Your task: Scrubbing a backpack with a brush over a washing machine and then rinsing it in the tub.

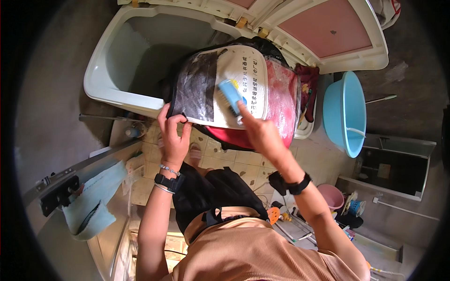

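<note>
A wet fabric bag [239, 51] with black, white and red panels lies across the top of a twin-tub washing machine [100, 86]. Printed writing runs over its white panel. My right hand [265, 138] grips a blue scrubbing brush [230, 92], bristles toward the white panel; the brush is slightly blurred. At the bag's near left corner, my left hand [174, 135] pinches the pale-trimmed edge between thumb and fingers. Beside that hand is the rim of the machine's left tub, which looks grey inside. The bag's near edge hangs over the machine's front, and its underside is hidden.
The machine's raised lid [378, 52] stands behind the bag. A dark red cloth [309, 75] lies right of it. Farther right is a light blue basin [334, 116]. A pale blue cloth [102, 189] hangs at left. A pink bucket [330, 196] sits lower right on the tiled side.
</note>
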`<control>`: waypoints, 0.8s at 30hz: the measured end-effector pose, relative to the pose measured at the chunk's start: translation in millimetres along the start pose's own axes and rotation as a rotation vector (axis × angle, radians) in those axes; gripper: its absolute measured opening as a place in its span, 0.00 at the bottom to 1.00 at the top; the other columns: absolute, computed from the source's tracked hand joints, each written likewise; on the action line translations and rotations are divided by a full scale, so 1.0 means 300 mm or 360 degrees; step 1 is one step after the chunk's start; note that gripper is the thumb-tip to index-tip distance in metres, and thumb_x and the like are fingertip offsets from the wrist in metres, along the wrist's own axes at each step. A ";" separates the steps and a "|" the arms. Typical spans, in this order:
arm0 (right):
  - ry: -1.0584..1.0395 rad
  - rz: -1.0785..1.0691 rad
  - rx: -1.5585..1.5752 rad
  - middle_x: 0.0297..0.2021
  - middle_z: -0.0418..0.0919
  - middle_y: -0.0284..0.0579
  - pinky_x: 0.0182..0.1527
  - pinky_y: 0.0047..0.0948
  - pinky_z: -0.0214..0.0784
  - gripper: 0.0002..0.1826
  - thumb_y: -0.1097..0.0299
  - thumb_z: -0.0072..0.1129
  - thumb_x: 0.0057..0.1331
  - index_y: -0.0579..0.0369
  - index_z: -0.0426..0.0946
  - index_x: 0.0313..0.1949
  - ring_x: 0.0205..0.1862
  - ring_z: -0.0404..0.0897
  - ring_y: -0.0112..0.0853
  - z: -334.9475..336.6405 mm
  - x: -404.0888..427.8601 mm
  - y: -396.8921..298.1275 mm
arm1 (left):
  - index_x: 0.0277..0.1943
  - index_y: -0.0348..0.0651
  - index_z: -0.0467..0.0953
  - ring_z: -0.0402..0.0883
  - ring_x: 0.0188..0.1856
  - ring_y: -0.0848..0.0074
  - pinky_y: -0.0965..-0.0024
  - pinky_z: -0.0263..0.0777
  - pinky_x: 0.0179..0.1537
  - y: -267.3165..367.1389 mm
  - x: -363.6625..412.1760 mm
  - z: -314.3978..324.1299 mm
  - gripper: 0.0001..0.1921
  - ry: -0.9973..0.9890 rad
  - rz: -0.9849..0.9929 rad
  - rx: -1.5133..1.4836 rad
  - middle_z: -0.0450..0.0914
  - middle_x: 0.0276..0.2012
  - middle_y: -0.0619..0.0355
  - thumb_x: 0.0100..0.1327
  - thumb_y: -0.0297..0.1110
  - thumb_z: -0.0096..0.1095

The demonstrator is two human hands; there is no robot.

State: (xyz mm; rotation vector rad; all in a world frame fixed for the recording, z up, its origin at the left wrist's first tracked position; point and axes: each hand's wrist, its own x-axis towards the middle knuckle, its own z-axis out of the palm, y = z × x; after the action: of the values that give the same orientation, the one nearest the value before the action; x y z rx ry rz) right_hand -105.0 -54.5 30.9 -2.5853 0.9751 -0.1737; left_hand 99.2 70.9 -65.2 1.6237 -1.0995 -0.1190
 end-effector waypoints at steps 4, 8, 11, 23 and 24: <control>0.0019 0.0511 0.0153 0.22 0.76 0.58 0.28 0.42 0.71 0.28 0.76 0.53 0.66 0.45 0.64 0.66 0.23 0.80 0.50 -0.052 -0.145 0.065 | 0.39 0.40 0.71 0.63 0.64 0.50 0.55 0.59 0.63 0.007 0.010 -0.030 0.09 -0.0074 -0.0066 -0.0022 0.65 0.59 0.41 0.58 0.23 0.64; 0.0010 0.0182 0.0164 0.23 0.78 0.56 0.24 0.48 0.69 0.32 0.70 0.54 0.65 0.38 0.60 0.68 0.23 0.80 0.50 0.038 -0.261 -0.055 | 0.38 0.40 0.71 0.63 0.64 0.50 0.55 0.58 0.63 0.027 0.027 -0.062 0.10 -0.0155 -0.0061 0.0018 0.66 0.57 0.41 0.56 0.25 0.66; -0.0040 0.0019 0.0160 0.22 0.77 0.52 0.23 0.47 0.69 0.33 0.69 0.54 0.65 0.40 0.57 0.70 0.22 0.78 0.50 0.090 -0.133 -0.170 | 0.37 0.40 0.71 0.63 0.63 0.50 0.54 0.57 0.63 0.051 0.048 -0.065 0.10 -0.0201 -0.0044 0.0061 0.67 0.55 0.42 0.55 0.24 0.66; -0.0053 0.0180 0.0205 0.27 0.79 0.57 0.29 0.47 0.71 0.28 0.68 0.54 0.66 0.32 0.64 0.66 0.27 0.80 0.50 0.067 -0.171 -0.152 | 0.31 0.40 0.77 0.68 0.60 0.60 0.68 0.69 0.49 0.033 0.141 -0.087 0.07 -0.0423 -0.0291 0.0014 0.71 0.50 0.49 0.50 0.24 0.69; -0.0053 0.0175 0.0242 0.28 0.79 0.58 0.29 0.46 0.70 0.29 0.70 0.56 0.65 0.33 0.65 0.66 0.27 0.80 0.50 0.078 -0.132 -0.183 | 0.31 0.40 0.77 0.68 0.60 0.61 0.69 0.70 0.47 0.036 0.145 -0.092 0.06 -0.0459 -0.0333 0.0004 0.70 0.51 0.49 0.50 0.24 0.69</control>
State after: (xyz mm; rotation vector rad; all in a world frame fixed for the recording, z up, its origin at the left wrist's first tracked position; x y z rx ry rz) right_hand -95.5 16.5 31.0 -2.3834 1.0466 -0.1680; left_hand 133.6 60.8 -26.6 1.7578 -1.1410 -0.5029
